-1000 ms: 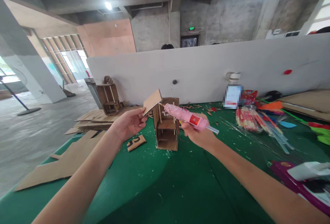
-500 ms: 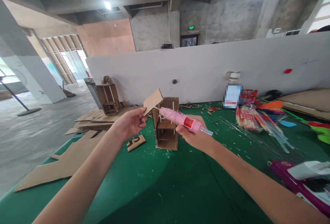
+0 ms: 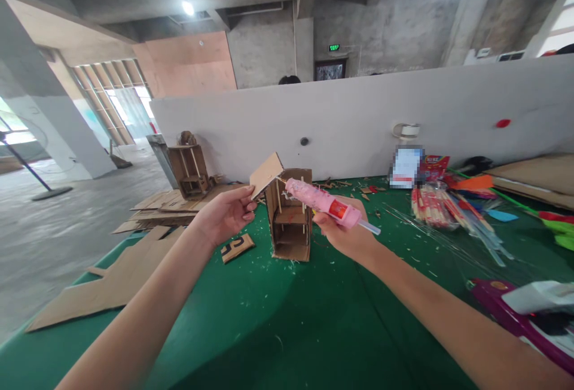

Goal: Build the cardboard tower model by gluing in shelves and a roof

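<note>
My left hand [image 3: 226, 215] pinches a small flat cardboard piece [image 3: 266, 175], tilted up above the table. My right hand [image 3: 343, 233] grips a pink glue gun [image 3: 323, 201] with a red label and a clear glue stick at its back; its nozzle points left and touches the cardboard piece's right edge. Just behind both stands a small upright cardboard house model [image 3: 290, 216] with shelves and thin wooden sticks, on the green table [image 3: 278, 324].
Flat cardboard sheets [image 3: 112, 285] lie at the table's left; a small printed cardboard scrap [image 3: 237, 248] lies by the model. Another cardboard model [image 3: 191, 170] stands at the back left. Bundled sticks [image 3: 433, 206], colored items and a purple tool [image 3: 515, 312] fill the right. A white partition [image 3: 359, 121] runs behind.
The glue gun dipped left and lower toward the model half a second ago, then came back up and right to the cardboard piece's edge. My left hand has barely moved.
</note>
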The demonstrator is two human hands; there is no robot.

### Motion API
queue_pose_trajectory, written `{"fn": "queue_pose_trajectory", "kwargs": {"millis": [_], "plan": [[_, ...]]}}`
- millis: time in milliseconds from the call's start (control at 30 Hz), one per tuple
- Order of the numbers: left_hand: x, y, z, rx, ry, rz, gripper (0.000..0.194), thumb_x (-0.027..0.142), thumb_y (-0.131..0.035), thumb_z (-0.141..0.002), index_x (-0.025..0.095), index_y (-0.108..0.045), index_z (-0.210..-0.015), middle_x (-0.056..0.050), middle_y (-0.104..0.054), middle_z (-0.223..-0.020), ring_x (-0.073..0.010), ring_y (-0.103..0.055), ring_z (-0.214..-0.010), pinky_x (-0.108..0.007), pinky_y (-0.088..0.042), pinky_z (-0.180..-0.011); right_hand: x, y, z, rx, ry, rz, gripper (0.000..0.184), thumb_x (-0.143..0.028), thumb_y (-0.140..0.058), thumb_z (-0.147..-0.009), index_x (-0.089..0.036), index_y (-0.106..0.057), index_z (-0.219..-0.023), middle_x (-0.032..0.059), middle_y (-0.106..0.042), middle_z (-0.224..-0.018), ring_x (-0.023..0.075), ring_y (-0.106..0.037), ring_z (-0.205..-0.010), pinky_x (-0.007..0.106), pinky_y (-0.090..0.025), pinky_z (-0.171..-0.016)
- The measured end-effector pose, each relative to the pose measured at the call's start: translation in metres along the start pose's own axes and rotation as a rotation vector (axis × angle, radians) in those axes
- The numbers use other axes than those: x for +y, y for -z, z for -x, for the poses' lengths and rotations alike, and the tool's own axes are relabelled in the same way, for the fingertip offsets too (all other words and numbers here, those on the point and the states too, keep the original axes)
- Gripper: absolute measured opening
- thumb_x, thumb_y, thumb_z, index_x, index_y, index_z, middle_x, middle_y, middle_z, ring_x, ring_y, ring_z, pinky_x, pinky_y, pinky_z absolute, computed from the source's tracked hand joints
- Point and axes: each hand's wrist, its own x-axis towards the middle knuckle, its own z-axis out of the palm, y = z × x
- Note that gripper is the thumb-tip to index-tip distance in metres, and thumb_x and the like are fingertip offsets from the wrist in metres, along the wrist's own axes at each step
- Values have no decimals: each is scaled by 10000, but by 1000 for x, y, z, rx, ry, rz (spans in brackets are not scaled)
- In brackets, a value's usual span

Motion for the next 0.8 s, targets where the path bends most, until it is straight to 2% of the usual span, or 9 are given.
{"fn": "queue_pose_trajectory", "kwargs": {"millis": [233,633,800], "plan": [[-1,3,-2,-13,10,14,86,107,-515,-872,96,-564,-802,0,-498,-651,-77,-470,-505,-190,-373,-402,2,3,-1,33,-24,79,564,-607,-457,-922,-213,-404,-521,-39,-389,-475,91,-366,-439,267,-281,-441],[0,2,-1,-28,18,24,36,106,-560,-833,104,-575,-800,0,-517,-637,-79,-482,-505,-192,-377,-410,4,3,1,30,-81,41,570,-675,-428,-897,-221,-405,-554,-27,-417,-496,102,-389,-466,270,-327,-453],[-1,0,0,-13,16,23,37,101,-554,-831,111,-571,-799,6,-505,-619,-80,-479,-499,-191,-366,-406,0,0,2,16,-95,44,575,-685,-438,-886,-222,-389,-548,-33,-403,-495,102,-380,-461,267,-312,-452]]}}
